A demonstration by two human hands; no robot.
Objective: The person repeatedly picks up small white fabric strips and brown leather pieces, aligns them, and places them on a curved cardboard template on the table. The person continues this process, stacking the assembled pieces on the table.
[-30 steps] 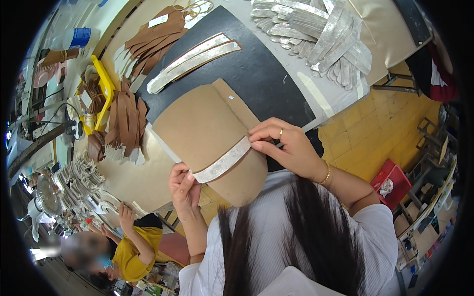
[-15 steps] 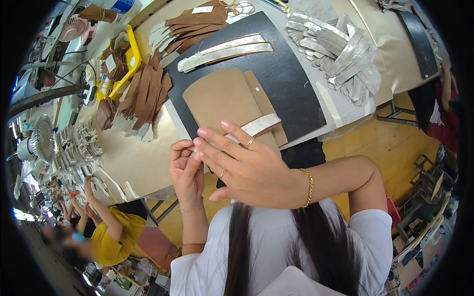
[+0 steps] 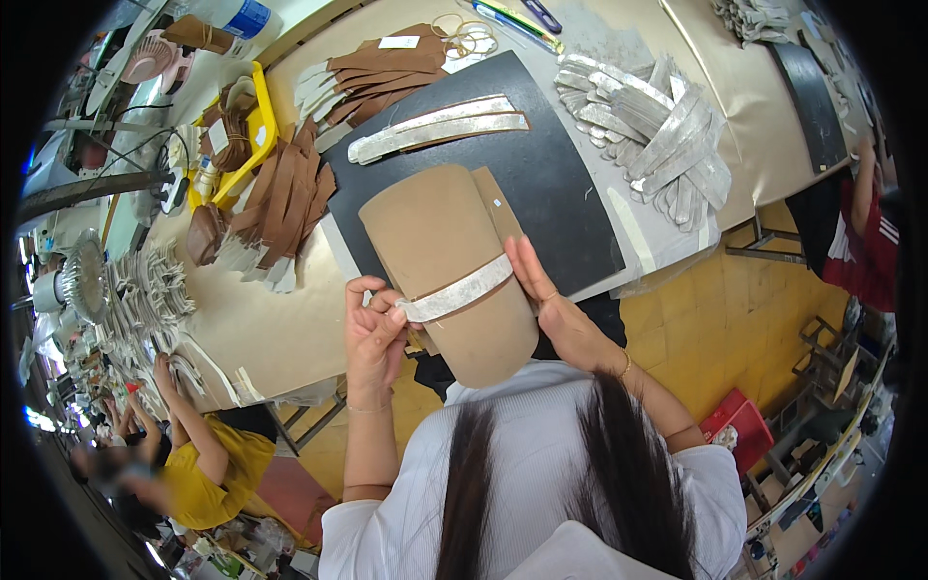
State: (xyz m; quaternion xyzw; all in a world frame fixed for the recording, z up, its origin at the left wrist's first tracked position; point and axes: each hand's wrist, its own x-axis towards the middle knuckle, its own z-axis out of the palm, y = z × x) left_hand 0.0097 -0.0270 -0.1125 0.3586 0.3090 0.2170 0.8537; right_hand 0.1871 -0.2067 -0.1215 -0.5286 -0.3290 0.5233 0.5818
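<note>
A tan curved form (image 3: pixel 440 220) with a rounded top leans over the near edge of a black mat (image 3: pixel 565 208). Across it lies a strip with a whitish, silvery face (image 3: pixel 459 292), running from one side to the other. At the strip's left end, my left hand (image 3: pixel 375 329) is closed, thumb and fingers pinching it. My right hand (image 3: pixel 565 319) is open, with fingers stretched along the form's right side by the other strip end. A flat tan piece (image 3: pixel 498 205) shows behind the form. Farther back on the mat lie two similar silvery strips with brown edges (image 3: pixel 440 130).
A pile of silvery strips (image 3: pixel 657 135) lies right of the mat. Brown strips (image 3: pixel 387 72) sit behind it, and more brown strips (image 3: pixel 285 198) at left, beside a yellow tray (image 3: pixel 263 126). Pens (image 3: pixel 517 24) lie at the back. A co-worker in yellow (image 3: pixel 217 469) works at left.
My right hand has moved from over the strip to the form's right side, uncovering the strip. The form has shifted toward me. My left hand still pinches the strip's end.
</note>
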